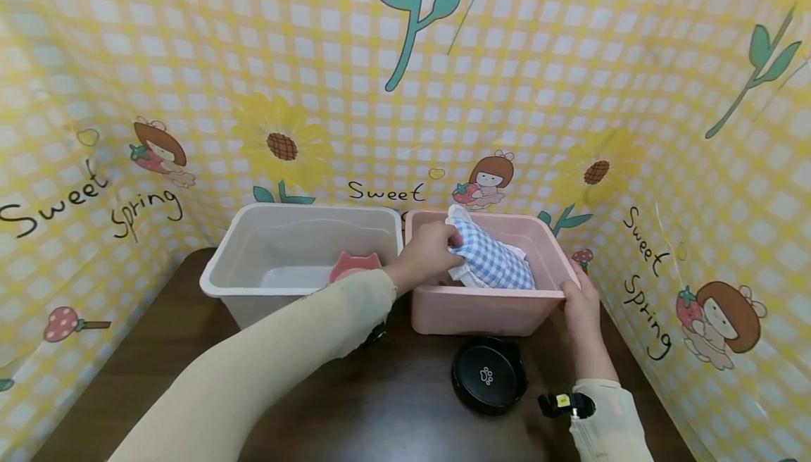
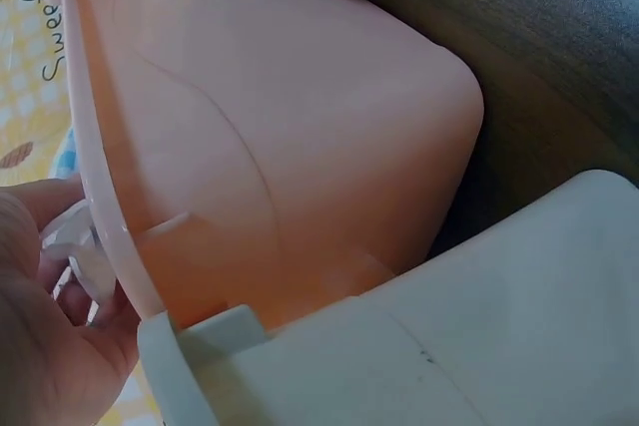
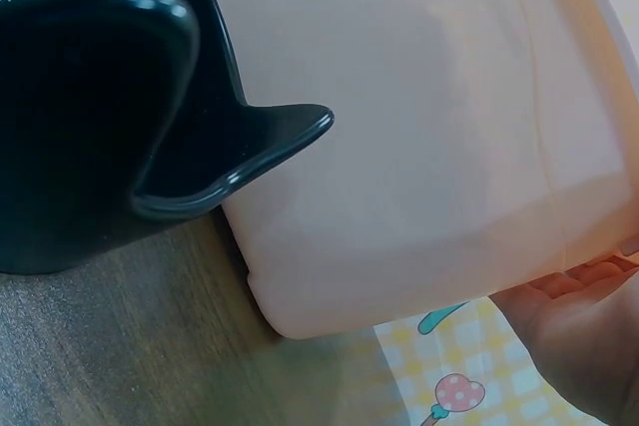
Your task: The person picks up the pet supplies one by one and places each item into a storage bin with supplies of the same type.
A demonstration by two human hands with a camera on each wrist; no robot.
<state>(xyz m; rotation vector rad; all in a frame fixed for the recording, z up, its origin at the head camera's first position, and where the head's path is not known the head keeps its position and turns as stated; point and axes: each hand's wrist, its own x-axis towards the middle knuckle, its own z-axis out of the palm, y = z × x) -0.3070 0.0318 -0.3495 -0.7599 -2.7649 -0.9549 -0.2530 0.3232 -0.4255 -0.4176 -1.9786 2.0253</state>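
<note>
Your left hand (image 1: pixel 429 254) pinches the left end of the blue-checked cloth bundle (image 1: pixel 499 254), which slants inside the pink bin (image 1: pixel 484 314), that end raised near the far rim, probably because an edge gives your fingers an easy hold. Your right hand (image 1: pixel 581 301) grips the bin's right rim, likely to steady it against any tug, while the black bowl (image 1: pixel 486 377) sits on the near side, out of both hands' way.
</note>
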